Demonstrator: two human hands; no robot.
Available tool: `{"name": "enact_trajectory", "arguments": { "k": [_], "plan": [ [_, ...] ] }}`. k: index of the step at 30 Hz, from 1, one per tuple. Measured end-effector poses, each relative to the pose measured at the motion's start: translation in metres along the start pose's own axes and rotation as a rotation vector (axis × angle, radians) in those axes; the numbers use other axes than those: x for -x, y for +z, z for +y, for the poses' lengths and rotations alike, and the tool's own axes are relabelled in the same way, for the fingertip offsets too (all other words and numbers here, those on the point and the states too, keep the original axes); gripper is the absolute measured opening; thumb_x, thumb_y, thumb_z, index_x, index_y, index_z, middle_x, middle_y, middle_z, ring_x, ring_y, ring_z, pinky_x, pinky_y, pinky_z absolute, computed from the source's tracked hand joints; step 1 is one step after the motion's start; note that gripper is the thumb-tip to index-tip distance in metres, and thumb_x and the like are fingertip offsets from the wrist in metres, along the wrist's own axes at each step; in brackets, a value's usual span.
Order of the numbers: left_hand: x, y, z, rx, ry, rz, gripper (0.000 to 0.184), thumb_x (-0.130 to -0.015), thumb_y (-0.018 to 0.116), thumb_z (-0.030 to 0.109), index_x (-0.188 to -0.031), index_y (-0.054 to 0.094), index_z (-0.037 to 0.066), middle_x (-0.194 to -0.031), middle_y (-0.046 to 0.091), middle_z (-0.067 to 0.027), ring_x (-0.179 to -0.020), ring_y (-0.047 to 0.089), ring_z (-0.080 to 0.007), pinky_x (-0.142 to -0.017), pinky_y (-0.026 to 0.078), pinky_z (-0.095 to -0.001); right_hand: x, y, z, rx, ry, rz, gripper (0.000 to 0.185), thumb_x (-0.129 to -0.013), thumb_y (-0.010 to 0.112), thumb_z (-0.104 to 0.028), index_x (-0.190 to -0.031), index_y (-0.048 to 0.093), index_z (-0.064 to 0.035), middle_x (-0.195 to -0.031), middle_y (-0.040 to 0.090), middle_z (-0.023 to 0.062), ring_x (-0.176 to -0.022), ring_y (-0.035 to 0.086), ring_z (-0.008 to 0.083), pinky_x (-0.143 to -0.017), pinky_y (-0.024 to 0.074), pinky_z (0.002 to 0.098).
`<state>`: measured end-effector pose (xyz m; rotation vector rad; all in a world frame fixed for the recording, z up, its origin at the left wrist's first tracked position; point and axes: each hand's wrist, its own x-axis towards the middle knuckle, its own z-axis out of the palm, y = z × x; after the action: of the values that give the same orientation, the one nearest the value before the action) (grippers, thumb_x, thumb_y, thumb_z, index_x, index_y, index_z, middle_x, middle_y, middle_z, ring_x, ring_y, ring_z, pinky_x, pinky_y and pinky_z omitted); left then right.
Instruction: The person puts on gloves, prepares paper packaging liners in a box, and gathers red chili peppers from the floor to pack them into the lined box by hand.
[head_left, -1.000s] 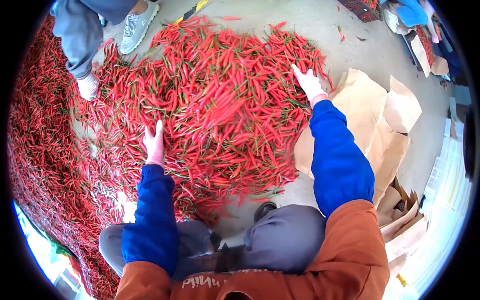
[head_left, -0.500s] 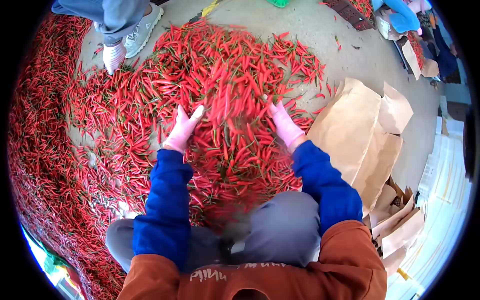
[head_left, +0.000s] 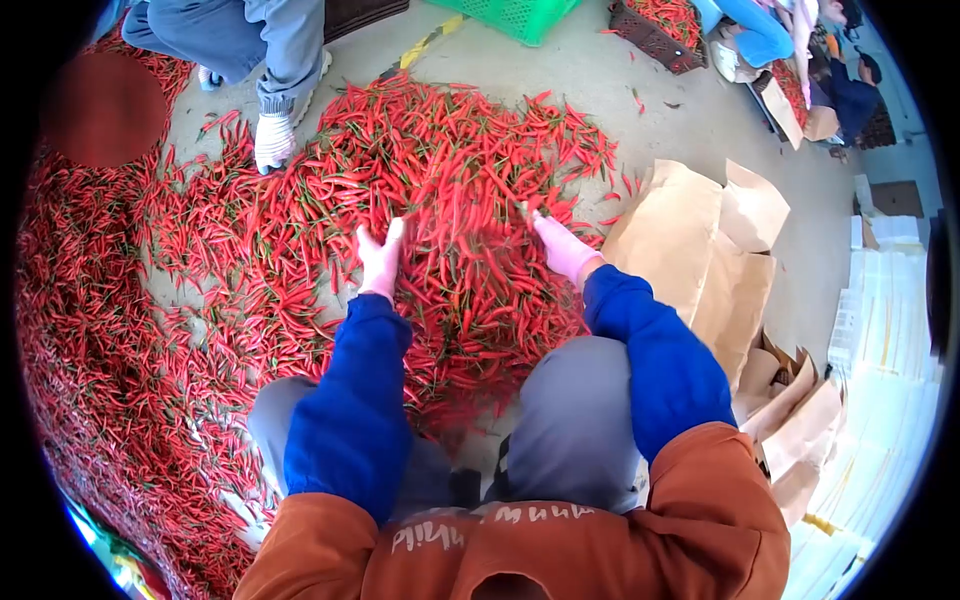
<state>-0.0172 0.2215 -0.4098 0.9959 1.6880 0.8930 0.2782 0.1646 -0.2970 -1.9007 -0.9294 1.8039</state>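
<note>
Red chili peppers (head_left: 470,215) with green stems lie heaped on the floor in front of my knees. My left hand (head_left: 380,262), in a pale pink glove, is at the heap's left side with thumb and fingers apart. On the opposite side my right hand (head_left: 562,245), gloved alike, has its fingers stretched toward the peppers. The peppers between my hands are smeared by motion. Some fingertips of my right hand are hidden among them. Neither hand is closed around a pepper.
Brown paper bags (head_left: 670,240) lie at right, with more folded paper (head_left: 800,420) below. A co-worker's gloved hand (head_left: 273,143) touches peppers at upper left. A green crate (head_left: 515,15) and a brown crate of peppers (head_left: 655,40) stand at the back. A deep pepper bank fills the left.
The view has tilted up, showing more of the green crate. My left hand has shifted slightly toward my right hand. Peppers between my hands have moved; the co-worker's hand has shifted slightly.
</note>
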Motion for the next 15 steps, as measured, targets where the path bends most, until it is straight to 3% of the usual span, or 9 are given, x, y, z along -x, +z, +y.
{"name": "enact_trajectory", "arguments": {
  "k": [2, 3, 4, 6, 7, 11, 12, 14, 15],
  "plan": [
    [-0.002, -0.021, 0.002, 0.201, -0.046, 0.116, 0.092, -0.076, 0.070, 0.055, -0.135, 0.037, -0.007, -0.124, 0.054, -0.0231, -0.115, 0.052, -0.0314, -0.100, 0.039, -0.0383, -0.006, -0.005, 0.003, -0.690, -0.011, 0.072, 0.054, -0.100, 0.038, -0.031, -0.147, 0.023, -0.0092, -0.150, 0.029, 0.0060, -0.136, 0.022, 0.0251, -0.115, 0.0146, 0.0364],
    [-0.011, -0.025, -0.013, 0.152, -0.035, 0.293, 0.086, -0.077, 0.070, 0.053, -0.130, 0.044, -0.009, -0.113, 0.061, -0.0192, -0.102, 0.059, -0.0306, -0.092, 0.044, -0.0376, -0.014, -0.011, 0.005, -0.562, -0.022, 0.065, 0.055, -0.099, 0.039, -0.032, -0.147, 0.024, -0.0098, -0.150, 0.030, 0.0060, -0.134, 0.024, 0.0244, -0.115, 0.0153, 0.0374],
    [-0.023, -0.030, -0.027, 0.029, -0.044, 0.326, 0.086, -0.080, 0.065, 0.057, -0.141, 0.032, 0.006, -0.112, 0.057, -0.0102, -0.087, 0.055, -0.0161, -0.073, 0.048, -0.0370, -0.023, -0.016, 0.009, -0.434, -0.033, 0.057, 0.056, -0.099, 0.041, -0.034, -0.147, 0.025, -0.0104, -0.149, 0.030, 0.0061, -0.133, 0.027, 0.0237, -0.114, 0.0160, 0.0385],
    [-0.033, -0.036, -0.013, -0.144, -0.084, 0.216, 0.093, -0.080, 0.059, 0.064, -0.148, 0.021, 0.013, -0.122, 0.052, -0.0119, -0.092, 0.056, -0.0184, -0.076, 0.048, -0.0374, -0.036, -0.025, 0.019, -0.267, -0.029, 0.058, 0.058, -0.097, 0.044, -0.035, -0.147, 0.026, -0.0120, -0.149, 0.031, 0.0069, -0.132, 0.029, 0.0230, -0.114, 0.0169, 0.0398],
    [-0.009, -0.026, 0.042, -0.059, -0.314, 0.069, 0.098, -0.080, 0.056, 0.067, -0.150, 0.010, 0.016, -0.135, 0.044, -0.0139, -0.108, 0.053, -0.0260, -0.091, 0.044, -0.0399, -0.039, -0.027, 0.024, -0.226, -0.013, 0.065, 0.060, -0.096, 0.046, -0.035, -0.147, 0.026, -0.0129, -0.148, 0.031, 0.0078, -0.132, 0.029, 0.0230, -0.114, 0.0172, 0.0402],
    [-0.027, 0.012, 0.036, -0.528, 0.062, -0.127, 0.089, -0.083, 0.067, 0.046, -0.148, 0.018, 0.011, -0.138, 0.043, -0.0169, -0.123, 0.044, -0.0256, -0.099, 0.038, -0.0365, -0.051, -0.022, 0.023, -0.213, -0.079, -0.049, 0.068, -0.090, 0.051, -0.029, -0.149, 0.019, -0.0164, -0.149, 0.028, 0.0120, -0.135, 0.027, 0.0271, -0.113, 0.0171, 0.0377],
    [-0.030, 0.010, 0.036, -0.303, 0.037, -0.315, 0.109, -0.071, 0.069, 0.064, -0.149, 0.014, 0.013, -0.144, 0.018, -0.0364, -0.135, 0.023, -0.0464, -0.107, 0.029, -0.0485, -0.067, -0.025, 0.044, -0.105, -0.233, -0.197, 0.068, -0.090, 0.048, -0.029, -0.149, 0.018, -0.0161, -0.148, 0.029, 0.0112, -0.134, 0.029, 0.0291, -0.112, 0.0174, 0.0363],
    [-0.025, 0.020, 0.046, -0.281, -0.020, -0.424, 0.108, -0.071, 0.071, 0.061, -0.149, 0.015, 0.011, -0.145, 0.019, -0.0345, -0.136, 0.024, -0.0429, -0.108, 0.029, -0.0464, -0.110, -0.020, 0.069, -0.417, -0.186, -0.423, 0.063, -0.098, 0.034, -0.045, -0.148, 0.020, -0.0097, -0.153, 0.023, 0.0101, -0.138, 0.025, 0.0257, -0.111, 0.0181, 0.0359],
    [-0.017, 0.024, 0.053, -0.261, -0.039, -0.419, 0.109, -0.071, 0.073, 0.059, -0.148, 0.016, 0.008, -0.145, 0.021, -0.0319, -0.135, 0.026, -0.0389, -0.108, 0.029, -0.0447, -0.098, -0.024, 0.060, 0.015, -0.266, -0.377, 0.059, -0.098, 0.033, -0.039, -0.148, 0.021, -0.0103, -0.153, 0.023, 0.0097, -0.138, 0.025, 0.0259, -0.110, 0.0197, 0.0354]
  ]
}}
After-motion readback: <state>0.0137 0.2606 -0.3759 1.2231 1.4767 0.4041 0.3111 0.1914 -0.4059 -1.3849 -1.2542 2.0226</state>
